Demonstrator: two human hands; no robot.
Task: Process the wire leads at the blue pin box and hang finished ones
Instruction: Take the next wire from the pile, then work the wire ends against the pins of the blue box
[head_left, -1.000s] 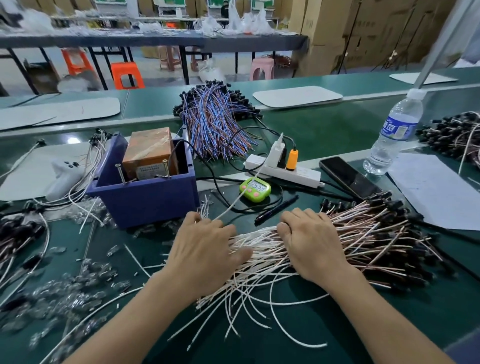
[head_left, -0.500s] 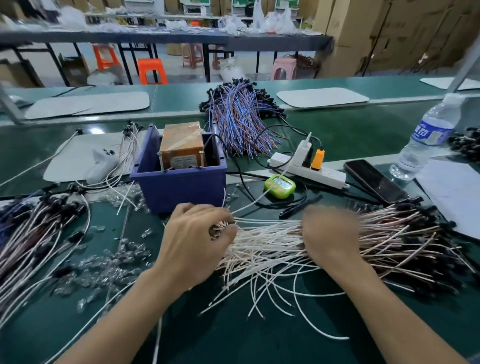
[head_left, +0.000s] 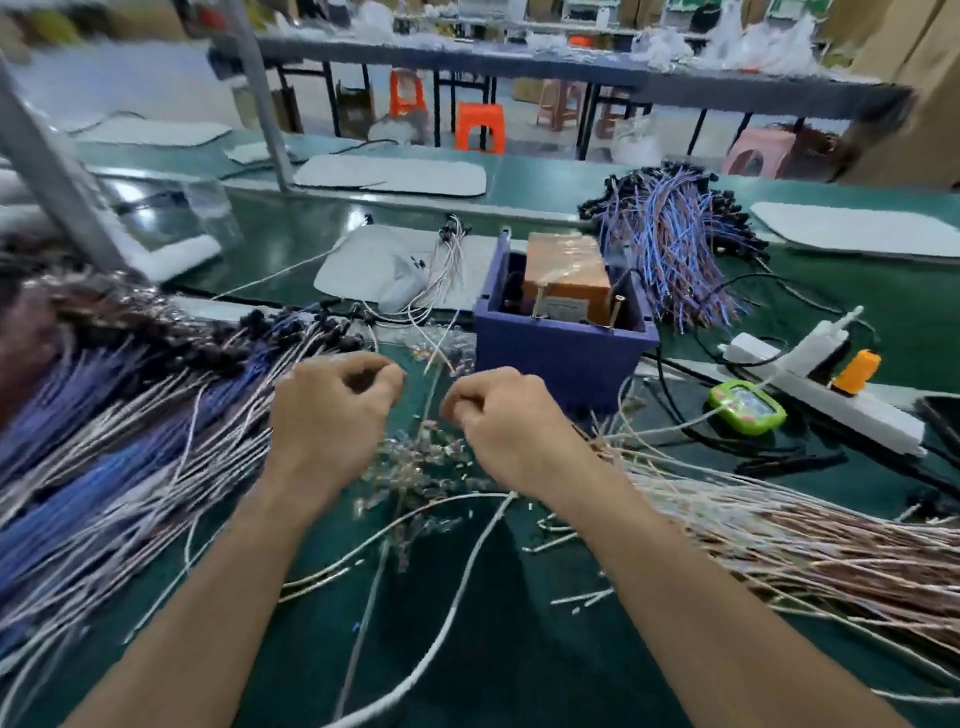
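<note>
The blue pin box (head_left: 561, 353) stands just beyond my hands, with a brown block (head_left: 566, 280) and upright metal pins (head_left: 618, 312) inside it. My left hand (head_left: 332, 415) and my right hand (head_left: 498, 421) hover side by side in front of the box, both with fingers curled shut. A thin wire lead (head_left: 431, 374) runs up between them; blur hides whether either hand pinches it. A pile of white and pink wire leads (head_left: 779, 530) lies to the right. A larger pile with black connectors (head_left: 130, 415) lies to the left.
Small clear pieces (head_left: 415, 467) are scattered under my hands. A purple-blue wire bundle (head_left: 670, 249) lies behind the box. A green timer (head_left: 748, 408), a power strip (head_left: 831, 405) and a black pen (head_left: 789, 462) sit at the right. Metal posts (head_left: 260, 93) rise at the back left.
My view has swung left. Both hands have left the right-hand wire pile, moved left in front of the blue box and curled shut close together.
</note>
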